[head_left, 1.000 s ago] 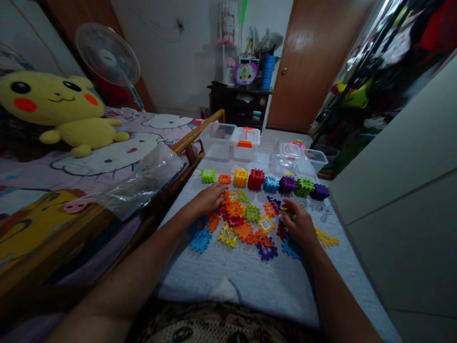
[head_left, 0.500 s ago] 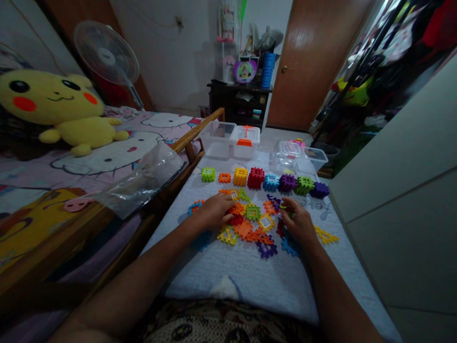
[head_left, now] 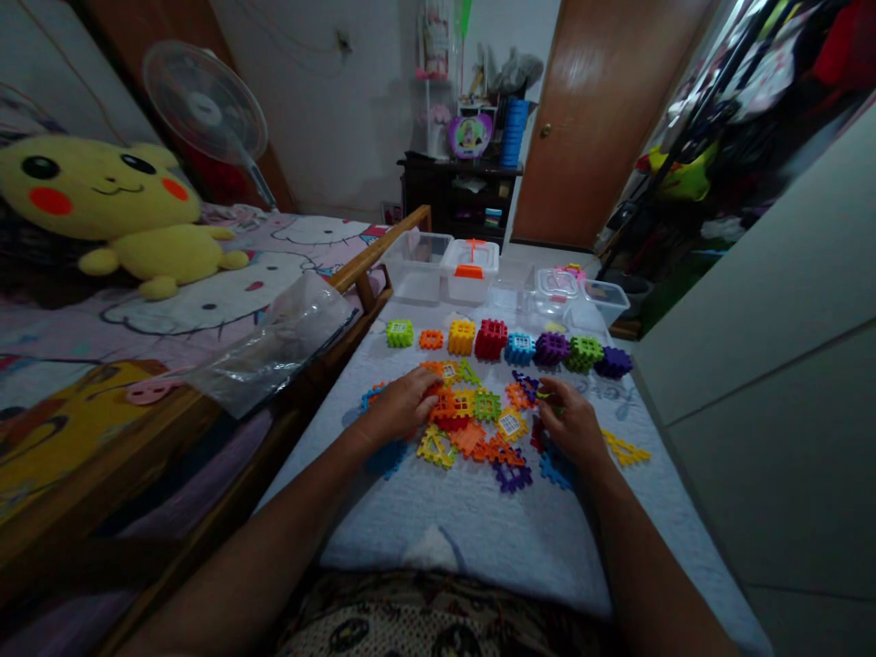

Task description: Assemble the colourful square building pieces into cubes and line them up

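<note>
My left hand (head_left: 402,403) is at the left side of a loose pile of plastic interlocking tiles, with its thumb and fingers closed at the edge of an orange tile (head_left: 443,404). A yellow-orange tile (head_left: 464,402) and a green tile (head_left: 487,405) lie just right of it. On the pile's right side, my right hand (head_left: 572,418) is curled, with a small yellow-green tile (head_left: 543,394) showing at its fingertips. That tile is mostly hidden. A purple tile (head_left: 526,381) lies beside those fingers, and a blue tile (head_left: 556,469) sits below the palm.
Colour-sorted tile stacks, among them a red stack (head_left: 491,339), form a row beyond the pile. Clear plastic boxes (head_left: 419,274) stand behind. A yellow triangular tile (head_left: 625,448) lies at right. The bed's wooden rail (head_left: 380,248) runs along the left.
My left hand has shifted slightly left, and more of the orange and yellow-orange tiles now shows beside its fingers. My right hand has stayed nearly still.
</note>
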Action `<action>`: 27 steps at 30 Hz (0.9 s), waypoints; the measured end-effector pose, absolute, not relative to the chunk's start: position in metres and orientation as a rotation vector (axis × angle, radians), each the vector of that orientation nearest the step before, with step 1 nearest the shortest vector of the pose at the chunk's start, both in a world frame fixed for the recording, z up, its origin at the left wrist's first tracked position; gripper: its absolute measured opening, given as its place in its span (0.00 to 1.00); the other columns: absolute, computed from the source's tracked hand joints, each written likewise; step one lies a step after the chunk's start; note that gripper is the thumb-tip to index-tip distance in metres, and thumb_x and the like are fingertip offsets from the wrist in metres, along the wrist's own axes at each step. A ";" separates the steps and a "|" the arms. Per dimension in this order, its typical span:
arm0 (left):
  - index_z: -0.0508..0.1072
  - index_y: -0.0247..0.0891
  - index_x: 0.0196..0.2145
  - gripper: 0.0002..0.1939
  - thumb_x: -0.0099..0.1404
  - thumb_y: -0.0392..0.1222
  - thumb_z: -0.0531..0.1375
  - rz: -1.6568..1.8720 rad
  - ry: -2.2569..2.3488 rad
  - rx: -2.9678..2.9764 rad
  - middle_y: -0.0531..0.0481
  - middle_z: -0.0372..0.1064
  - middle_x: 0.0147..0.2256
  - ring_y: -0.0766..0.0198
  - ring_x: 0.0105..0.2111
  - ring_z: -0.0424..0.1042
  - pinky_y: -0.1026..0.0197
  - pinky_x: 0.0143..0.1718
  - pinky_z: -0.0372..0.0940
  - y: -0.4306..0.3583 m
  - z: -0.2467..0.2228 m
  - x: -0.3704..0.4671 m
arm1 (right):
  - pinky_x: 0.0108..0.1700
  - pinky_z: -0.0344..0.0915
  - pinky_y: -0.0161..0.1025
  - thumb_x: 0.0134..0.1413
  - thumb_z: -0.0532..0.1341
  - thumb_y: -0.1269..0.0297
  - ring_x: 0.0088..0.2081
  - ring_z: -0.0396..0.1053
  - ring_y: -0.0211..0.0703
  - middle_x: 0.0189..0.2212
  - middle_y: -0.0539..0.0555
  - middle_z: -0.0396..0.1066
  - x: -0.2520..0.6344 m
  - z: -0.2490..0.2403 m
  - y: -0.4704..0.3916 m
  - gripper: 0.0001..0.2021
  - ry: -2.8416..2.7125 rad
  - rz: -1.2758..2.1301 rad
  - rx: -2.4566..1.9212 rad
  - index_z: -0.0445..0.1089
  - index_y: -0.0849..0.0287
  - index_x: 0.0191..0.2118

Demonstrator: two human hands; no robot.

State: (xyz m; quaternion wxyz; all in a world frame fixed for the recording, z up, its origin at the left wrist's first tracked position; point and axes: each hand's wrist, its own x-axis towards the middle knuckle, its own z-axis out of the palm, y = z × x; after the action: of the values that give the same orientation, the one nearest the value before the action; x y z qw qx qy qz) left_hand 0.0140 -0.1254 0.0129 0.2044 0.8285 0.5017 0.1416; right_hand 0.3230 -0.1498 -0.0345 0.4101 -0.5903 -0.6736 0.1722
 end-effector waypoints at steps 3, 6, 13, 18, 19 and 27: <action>0.72 0.39 0.50 0.14 0.67 0.42 0.58 0.341 1.413 2.440 0.42 0.67 0.53 0.54 0.53 0.67 0.53 0.57 0.61 -0.128 0.010 0.014 | 0.43 0.72 0.47 0.53 0.57 0.63 0.37 0.75 0.47 0.41 0.59 0.75 0.323 -0.035 -0.150 0.17 -1.698 0.431 -1.487 0.70 0.59 0.49; 0.70 0.39 0.52 0.22 0.62 0.48 0.64 0.221 1.429 2.488 0.41 0.65 0.55 0.50 0.55 0.65 0.50 0.58 0.60 -0.129 0.011 0.016 | 0.43 0.72 0.47 0.54 0.57 0.63 0.38 0.75 0.47 0.41 0.60 0.75 0.323 -0.036 -0.150 0.17 -1.703 0.428 -1.491 0.70 0.59 0.49; 0.71 0.40 0.46 0.18 0.60 0.47 0.65 0.108 1.439 2.511 0.44 0.68 0.48 0.51 0.50 0.66 0.52 0.54 0.62 -0.125 0.012 0.021 | 0.44 0.72 0.46 0.54 0.56 0.64 0.38 0.75 0.47 0.41 0.59 0.75 0.322 -0.034 -0.150 0.16 -1.706 0.413 -1.488 0.70 0.58 0.48; 0.71 0.39 0.45 0.19 0.57 0.47 0.66 0.111 1.465 2.480 0.43 0.68 0.46 0.51 0.48 0.66 0.52 0.53 0.62 -0.121 0.009 0.022 | 0.44 0.72 0.46 0.52 0.56 0.64 0.38 0.75 0.47 0.41 0.59 0.75 0.321 -0.034 -0.150 0.16 -1.708 0.428 -1.485 0.70 0.59 0.47; 0.71 0.38 0.45 0.19 0.57 0.47 0.66 0.115 1.465 2.472 0.43 0.68 0.46 0.51 0.48 0.66 0.52 0.53 0.62 -0.121 0.009 0.022 | 0.44 0.72 0.46 0.52 0.56 0.65 0.38 0.75 0.47 0.41 0.59 0.75 0.321 -0.034 -0.150 0.16 -1.708 0.430 -1.485 0.70 0.59 0.47; 0.71 0.38 0.50 0.23 0.56 0.44 0.66 0.240 1.501 2.497 0.43 0.67 0.47 0.52 0.49 0.67 0.53 0.54 0.62 -0.105 0.024 0.005 | 0.43 0.72 0.46 0.54 0.57 0.64 0.37 0.75 0.47 0.41 0.59 0.75 0.322 -0.034 -0.150 0.15 -1.712 0.433 -1.493 0.70 0.58 0.48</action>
State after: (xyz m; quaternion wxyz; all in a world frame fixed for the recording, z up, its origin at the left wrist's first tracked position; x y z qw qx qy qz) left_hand 0.0050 -0.1050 0.0239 0.1088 0.8492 0.5103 0.0815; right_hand 0.3216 -0.1500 -0.0343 0.4030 -0.5909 -0.6775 0.1715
